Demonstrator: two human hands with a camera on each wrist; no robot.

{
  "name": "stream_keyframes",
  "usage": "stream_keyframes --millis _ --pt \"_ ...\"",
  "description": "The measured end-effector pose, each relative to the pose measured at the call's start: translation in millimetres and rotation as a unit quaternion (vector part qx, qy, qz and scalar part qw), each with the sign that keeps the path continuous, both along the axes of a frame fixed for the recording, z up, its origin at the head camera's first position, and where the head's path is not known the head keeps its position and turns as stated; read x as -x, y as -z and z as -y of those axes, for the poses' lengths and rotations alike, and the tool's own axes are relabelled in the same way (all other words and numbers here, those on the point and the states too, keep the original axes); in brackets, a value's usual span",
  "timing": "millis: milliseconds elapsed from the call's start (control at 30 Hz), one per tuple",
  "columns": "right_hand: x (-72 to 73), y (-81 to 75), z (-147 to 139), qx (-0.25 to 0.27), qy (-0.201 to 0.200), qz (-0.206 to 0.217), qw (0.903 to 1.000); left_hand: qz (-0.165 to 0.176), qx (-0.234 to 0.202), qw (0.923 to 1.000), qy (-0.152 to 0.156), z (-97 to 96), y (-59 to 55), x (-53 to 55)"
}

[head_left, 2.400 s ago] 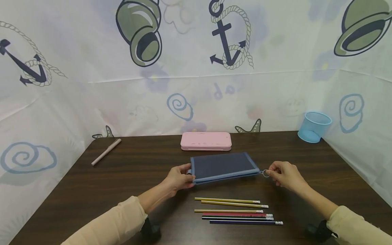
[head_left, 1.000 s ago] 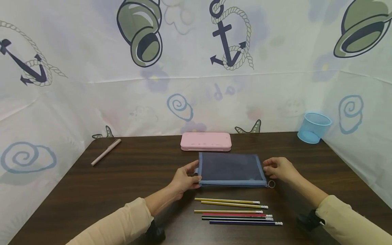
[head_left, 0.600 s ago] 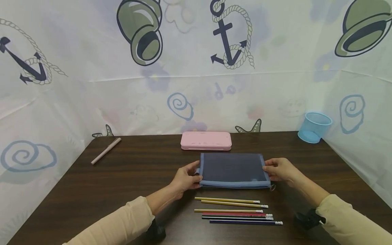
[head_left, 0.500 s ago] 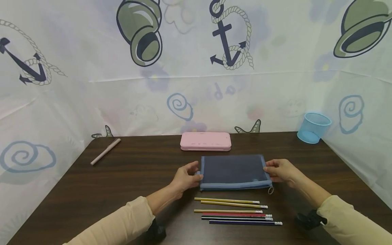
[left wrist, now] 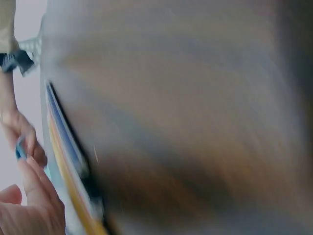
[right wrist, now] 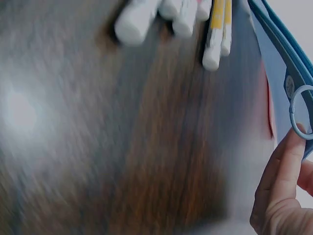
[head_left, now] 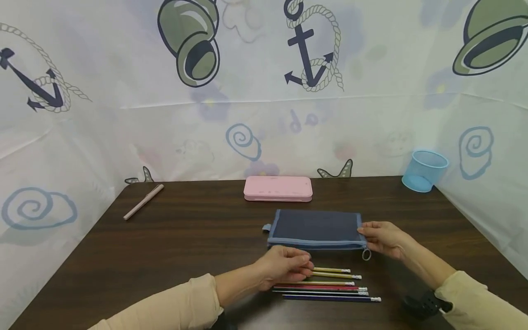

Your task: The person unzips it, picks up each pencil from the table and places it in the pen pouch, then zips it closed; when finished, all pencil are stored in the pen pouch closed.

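Observation:
A dark blue zip pouch (head_left: 317, 226) with lighter blue edging is held at its right edge by my right hand (head_left: 385, 239), thumb and fingers pinching the border. Its metal ring (head_left: 366, 255) hangs at the near right corner. In the right wrist view the pouch (right wrist: 279, 54) is raised beside the fingers. My left hand (head_left: 284, 266) is off the pouch, bent loosely over the left ends of several pencils (head_left: 330, 298), with nothing visible in its fingers. Those pencils lie in a rough row, eraser ends to the right; the hand hides part of them.
A pink pencil case (head_left: 278, 189) lies behind the pouch at the back of the dark wooden table (head_left: 198, 215). The pale pen (head_left: 143, 202) is at the back left. In the back right corner stands a translucent blue cup (head_left: 425, 172). Printed cloth hangs around the table.
The right hand has gone from the ring to the pouch's right edge. My left hand has let go of the left edge and come right and nearer, over the pencils.

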State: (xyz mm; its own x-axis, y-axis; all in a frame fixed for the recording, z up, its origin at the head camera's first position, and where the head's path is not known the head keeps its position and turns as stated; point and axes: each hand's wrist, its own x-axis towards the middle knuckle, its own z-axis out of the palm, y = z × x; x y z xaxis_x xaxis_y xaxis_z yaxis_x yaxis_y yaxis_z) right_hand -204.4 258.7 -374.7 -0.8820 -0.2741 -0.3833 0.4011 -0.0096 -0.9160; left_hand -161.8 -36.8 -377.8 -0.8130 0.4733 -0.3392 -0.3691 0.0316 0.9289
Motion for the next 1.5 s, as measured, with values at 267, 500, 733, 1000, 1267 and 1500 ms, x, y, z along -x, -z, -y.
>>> stream_keyframes --millis 267,500,733,1000,1267,1500 --pt "-7.0 2.7 7.0 0.052 -0.011 0.019 0.9984 0.072 -0.07 0.9926 -0.067 -24.7 13.9 -2.6" --pt "-12.1 4.1 2.3 0.068 -0.041 0.019 0.9967 0.05 -0.086 0.9862 -0.132 -32.9 17.9 0.0" --pt "-18.2 1.6 1.6 -0.057 -0.013 -0.035 0.9977 0.028 -0.079 0.9881 -0.129 -35.0 14.7 3.3" --pt "-25.7 -10.6 20.6 -0.258 0.042 -0.212 0.9415 0.007 -0.078 0.9891 -0.125 -34.9 12.7 8.0" --pt "-27.7 -16.4 27.5 -0.266 0.086 -0.277 0.9192 -0.01 -0.074 0.9922 -0.1 -35.8 11.2 5.5" --pt "-35.6 -14.4 58.2 -0.27 -0.035 -0.449 0.8511 -0.013 -0.075 0.9934 -0.086 -36.5 9.7 4.5"
